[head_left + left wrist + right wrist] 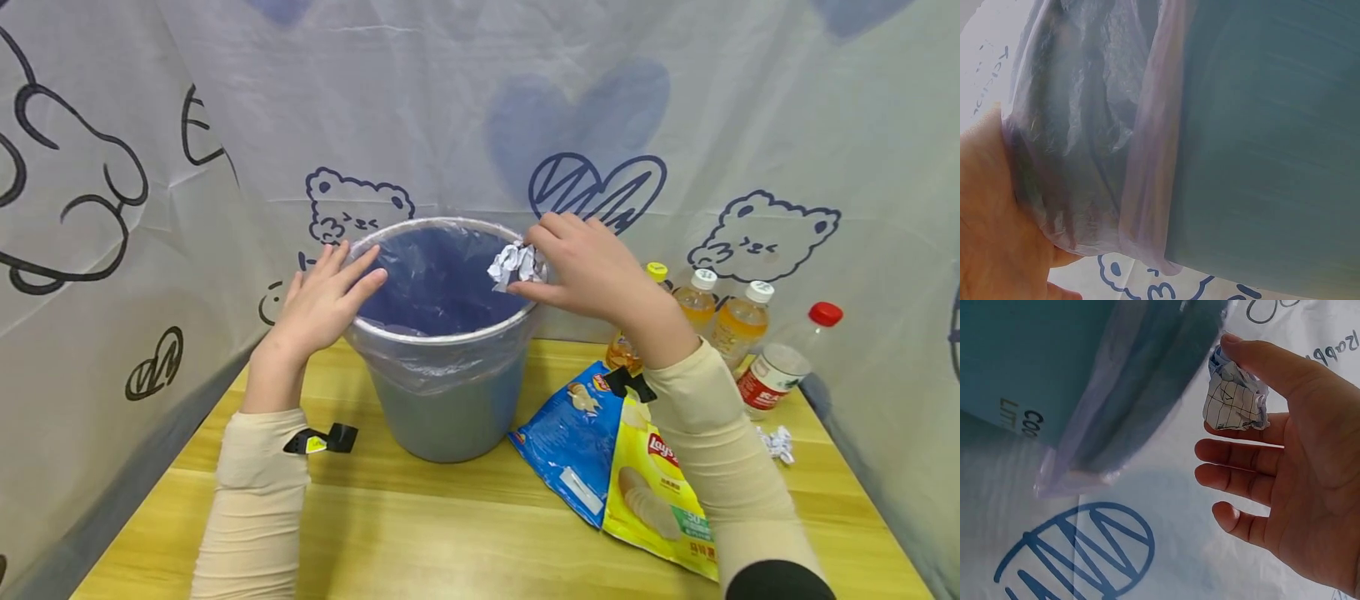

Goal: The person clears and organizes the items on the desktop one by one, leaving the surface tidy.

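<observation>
A grey-blue trash can (pixel 450 408) lined with a clear plastic bag (pixel 431 367) stands on the wooden table. My left hand (pixel 318 300) rests on its left rim, fingers extended over the edge; in the left wrist view the hand (pixel 997 219) lies against the bagged rim. My right hand (pixel 588 267) pinches a crumpled paper ball (pixel 517 265) at the right rim, over the can's opening. Seen from the right wrist, printed lines show on the paper ball (pixel 1235 400), held between thumb and index finger while the other fingers of the hand (pixel 1310 456) are apart from it.
Right of the can lie a blue chip bag (pixel 573 442) and a yellow chip bag (pixel 656 492), partly under the right forearm. Several drink bottles, one a red-capped bottle (pixel 787 362), stand behind. Another paper ball (pixel 777 444) sits at the right. A printed curtain (pixel 450 100) hangs close behind.
</observation>
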`<state>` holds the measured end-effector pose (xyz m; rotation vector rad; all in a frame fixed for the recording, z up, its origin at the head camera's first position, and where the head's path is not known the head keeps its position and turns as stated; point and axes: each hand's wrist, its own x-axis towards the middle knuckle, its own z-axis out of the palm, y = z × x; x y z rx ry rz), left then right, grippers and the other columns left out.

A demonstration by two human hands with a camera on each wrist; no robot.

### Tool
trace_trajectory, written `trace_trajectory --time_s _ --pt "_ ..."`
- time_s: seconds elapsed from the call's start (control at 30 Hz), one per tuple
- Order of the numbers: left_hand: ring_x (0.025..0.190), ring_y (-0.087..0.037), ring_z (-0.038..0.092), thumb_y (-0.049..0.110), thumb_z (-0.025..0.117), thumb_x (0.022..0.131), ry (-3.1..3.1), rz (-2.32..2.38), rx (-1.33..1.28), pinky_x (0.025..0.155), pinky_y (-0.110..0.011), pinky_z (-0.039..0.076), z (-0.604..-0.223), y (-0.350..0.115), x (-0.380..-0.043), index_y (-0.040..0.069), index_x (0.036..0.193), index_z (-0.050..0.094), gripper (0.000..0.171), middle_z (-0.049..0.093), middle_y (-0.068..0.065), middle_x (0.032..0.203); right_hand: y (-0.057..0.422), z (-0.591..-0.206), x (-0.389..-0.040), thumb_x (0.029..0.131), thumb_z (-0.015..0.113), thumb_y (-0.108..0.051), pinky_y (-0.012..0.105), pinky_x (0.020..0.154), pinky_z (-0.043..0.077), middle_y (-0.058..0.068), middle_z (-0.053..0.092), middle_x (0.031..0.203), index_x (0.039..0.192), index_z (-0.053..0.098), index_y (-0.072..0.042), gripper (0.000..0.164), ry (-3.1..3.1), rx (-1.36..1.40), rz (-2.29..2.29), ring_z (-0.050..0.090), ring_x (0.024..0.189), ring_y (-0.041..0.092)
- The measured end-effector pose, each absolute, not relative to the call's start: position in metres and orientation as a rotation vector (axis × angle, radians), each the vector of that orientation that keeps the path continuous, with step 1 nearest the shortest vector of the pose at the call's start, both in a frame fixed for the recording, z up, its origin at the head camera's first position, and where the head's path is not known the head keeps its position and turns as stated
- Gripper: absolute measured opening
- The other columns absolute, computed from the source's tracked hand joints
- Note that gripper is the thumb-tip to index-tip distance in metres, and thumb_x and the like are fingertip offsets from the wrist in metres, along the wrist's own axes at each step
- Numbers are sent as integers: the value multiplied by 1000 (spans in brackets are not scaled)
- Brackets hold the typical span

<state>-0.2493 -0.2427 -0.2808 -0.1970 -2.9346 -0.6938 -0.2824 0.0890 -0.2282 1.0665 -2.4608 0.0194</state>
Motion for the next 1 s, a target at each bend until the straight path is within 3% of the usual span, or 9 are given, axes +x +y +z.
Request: trace_trajectory --time_s 0.57,1.0 --pt "153 -29 -11 73 22 95 -2926 -705 -203 115 -69 -8 -278 -246 -249 32 156 18 74 -1 -7 166 63 -232 -302 88 62 -57 45 92 48 10 59 122 124 58 -10 60 -2552 1075 8 57 108 27" --pt "153 -30 -10 72 22 95 -2919 -713 -209 115 -70 -7 -281 -244 -249 32 156 20 73 0 -8 166 58 -241 -307 89 62 -57 44 89 49 8 58 120 127 57 -13 59 -2553 1061 53 58 107 27"
